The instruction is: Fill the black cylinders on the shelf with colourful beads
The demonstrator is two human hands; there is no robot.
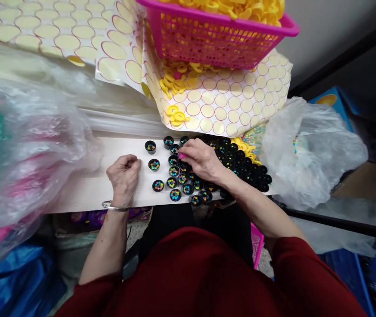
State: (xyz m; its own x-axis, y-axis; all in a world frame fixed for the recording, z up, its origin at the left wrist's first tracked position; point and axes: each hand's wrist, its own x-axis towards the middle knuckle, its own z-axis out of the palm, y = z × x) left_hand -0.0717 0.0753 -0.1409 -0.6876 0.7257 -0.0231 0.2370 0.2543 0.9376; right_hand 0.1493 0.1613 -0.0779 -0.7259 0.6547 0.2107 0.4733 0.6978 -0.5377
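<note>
Small round black cups (158, 185) with colourful beads in them stand on a white board (85, 176). Several are set apart on the left, while the others crowd together towards the right. My right hand (203, 160) reaches over the crowded cups and pinches a small pink piece (182, 155) just above them. To the left of the cups, my left hand (124, 176) is near the board, thumb and fingers curled together. Whatever its fingertips may hold is hidden. Part of the cup group lies out of sight under my right hand and forearm.
A pink basket (208, 42) full of yellow ring-shaped pieces stands at the back on a sheet printed with circles (221, 105). Loose yellow pieces (176, 115) lie before it. Plastic bags flank the board: pink contents left (39, 145), a whitish bag right (310, 149).
</note>
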